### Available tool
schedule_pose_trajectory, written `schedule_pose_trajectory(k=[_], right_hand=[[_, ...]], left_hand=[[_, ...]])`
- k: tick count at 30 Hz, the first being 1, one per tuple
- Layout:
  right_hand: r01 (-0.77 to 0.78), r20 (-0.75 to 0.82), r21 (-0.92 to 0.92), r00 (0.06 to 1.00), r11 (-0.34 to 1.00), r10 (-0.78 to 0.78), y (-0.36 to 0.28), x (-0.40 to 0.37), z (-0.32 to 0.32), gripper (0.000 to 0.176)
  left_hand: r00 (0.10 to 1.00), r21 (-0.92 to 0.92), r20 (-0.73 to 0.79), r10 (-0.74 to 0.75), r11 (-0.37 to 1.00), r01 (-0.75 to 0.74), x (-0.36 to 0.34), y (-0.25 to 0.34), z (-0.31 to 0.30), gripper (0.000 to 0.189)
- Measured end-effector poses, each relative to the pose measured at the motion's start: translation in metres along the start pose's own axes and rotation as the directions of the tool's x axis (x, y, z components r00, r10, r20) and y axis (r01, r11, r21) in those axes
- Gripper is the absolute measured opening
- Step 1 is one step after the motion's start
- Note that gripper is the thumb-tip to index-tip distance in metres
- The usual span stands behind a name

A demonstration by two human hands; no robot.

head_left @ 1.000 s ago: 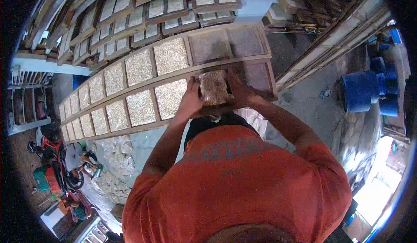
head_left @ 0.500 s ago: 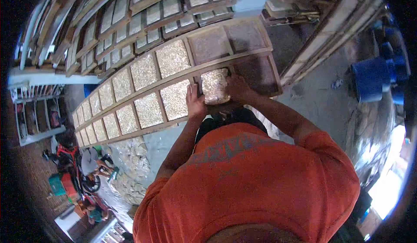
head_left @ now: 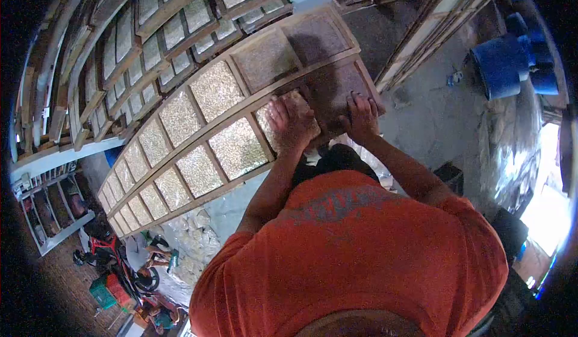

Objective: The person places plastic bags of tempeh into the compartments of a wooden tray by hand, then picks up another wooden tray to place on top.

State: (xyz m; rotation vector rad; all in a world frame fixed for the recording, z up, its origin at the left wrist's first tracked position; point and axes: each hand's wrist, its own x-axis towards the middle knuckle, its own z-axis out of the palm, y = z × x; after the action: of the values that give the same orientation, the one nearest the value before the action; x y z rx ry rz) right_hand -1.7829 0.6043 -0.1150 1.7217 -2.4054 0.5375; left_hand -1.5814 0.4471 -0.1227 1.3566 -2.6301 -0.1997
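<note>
A long wooden frame [head_left: 199, 145], split by slats into two rows of compartments, stretches out before me. Many compartments hold flat, clear bags of pale beans or grains, such as the full bag [head_left: 239, 146]. My left hand [head_left: 293, 122] lies with fingers stretched over another bag of beans [head_left: 265, 121], partly covering it, in the near row. At the right end of that row, my right hand [head_left: 362, 115] rests palm down, fingers apart, over a dark compartment [head_left: 338, 93] without a bag. Nothing shows in its fingers.
Stacked frames of similar bags [head_left: 174, 33] stand beyond. Leaning boards [head_left: 442, 27] are at right, with blue barrels [head_left: 497, 66] on the floor behind. Pale bags [head_left: 189, 238] lie below the frame's left part. People and a red motorbike are at lower left.
The bag held between both hands now lies in its compartment. My left hand has moved onto its top, while my right hand has let go and shifted right.
</note>
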Motion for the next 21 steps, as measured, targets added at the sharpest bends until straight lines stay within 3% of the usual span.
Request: schedule_pose_trajectory(k=[1, 2, 3, 5, 6, 9, 11, 13, 15, 16, 17, 18, 19, 20, 21], right_hand=[[0.027, 0.053, -0.076, 0.998, 0.997, -0.023, 0.002, 0.003, 0.003, 0.069], [-0.020, 0.083, -0.022, 0.996, 1.000, 0.022, -0.001, 0.005, 0.002, 0.069], [-0.022, 0.089, -0.021, 0.996, 1.000, 0.024, -0.001, 0.007, 0.003, 0.069], [-0.096, 0.154, -0.038, 0.983, 0.995, 0.101, -0.003, 0.003, 0.003, 0.065], [-0.094, 0.165, -0.026, 0.982, 0.995, 0.096, -0.006, -0.002, 0.002, 0.065], [-0.082, 0.109, 0.024, 0.991, 0.996, 0.079, -0.002, 0.007, -0.002, 0.065], [-0.177, 0.292, 0.035, 0.943, 0.984, 0.160, -0.005, 0.007, -0.006, 0.065], [-0.157, 0.259, 0.029, 0.955, 0.987, 0.145, -0.006, 0.010, -0.002, 0.066], [-0.135, 0.230, 0.006, 0.965, 0.991, 0.130, -0.005, 0.008, -0.003, 0.066], [-0.131, 0.218, 0.002, 0.968, 0.991, 0.127, -0.003, 0.004, 0.000, 0.061], [-0.106, 0.208, -0.003, 0.972, 0.994, 0.104, 0.000, 0.004, 0.003, 0.057], [-0.018, 0.023, -0.077, 1.000, 0.997, 0.020, 0.012, -0.010, 0.033, 0.069], [-0.095, 0.194, -0.093, 0.975, 0.991, 0.112, 0.003, 0.000, 0.019, 0.069], [-0.086, 0.203, -0.115, 0.973, 0.990, 0.109, 0.004, 0.002, 0.023, 0.069], [-0.077, 0.223, -0.138, 0.969, 0.987, 0.107, 0.008, -0.005, 0.026, 0.069]], left_hand=[[0.995, 0.039, 0.081, 0.058, 0.997, -0.061, 0.007, 0.007, -0.015, 0.098], [0.996, -0.053, -0.067, -0.064, 0.997, 0.060, 0.014, 0.021, -0.030, 0.095], [0.996, -0.053, -0.060, -0.065, 0.997, 0.062, 0.015, 0.017, -0.031, 0.095], [0.995, -0.083, 0.050, 0.085, 0.993, -0.080, 0.006, 0.004, -0.034, 0.094], [0.996, -0.068, 0.051, 0.072, 0.995, -0.068, 0.009, 0.005, -0.031, 0.095], [0.996, -0.115, -0.071, 0.056, 0.991, -0.064, 0.012, 0.013, -0.028, 0.094], [0.997, -0.095, 0.016, 0.071, 0.993, -0.069, 0.009, 0.008, -0.030, 0.093], [0.995, -0.086, 0.070, 0.077, 0.994, -0.071, 0.015, 0.001, -0.028, 0.092], [0.991, 0.024, 0.097, 0.088, 0.996, -0.090, 0.011, -0.003, -0.028, 0.104], [0.995, 0.002, 0.061, 0.079, 0.997, -0.079, 0.011, 0.001, -0.031, 0.085], [0.998, -0.019, 0.041, 0.038, 0.999, -0.038, 0.009, 0.007, -0.033, 0.085], [0.995, -0.043, 0.095, 0.015, 0.999, -0.011, 0.013, 0.014, -0.038, 0.083], [0.989, -0.071, 0.148, -0.008, 0.997, 0.019, 0.018, 0.018, -0.038, 0.082], [0.997, -0.061, 0.071, 0.027, 0.998, -0.023, 0.013, 0.017, -0.027, 0.081], [0.997, -0.091, 0.063, -0.034, 0.995, 0.040, 0.009, 0.018, -0.026, 0.081]])
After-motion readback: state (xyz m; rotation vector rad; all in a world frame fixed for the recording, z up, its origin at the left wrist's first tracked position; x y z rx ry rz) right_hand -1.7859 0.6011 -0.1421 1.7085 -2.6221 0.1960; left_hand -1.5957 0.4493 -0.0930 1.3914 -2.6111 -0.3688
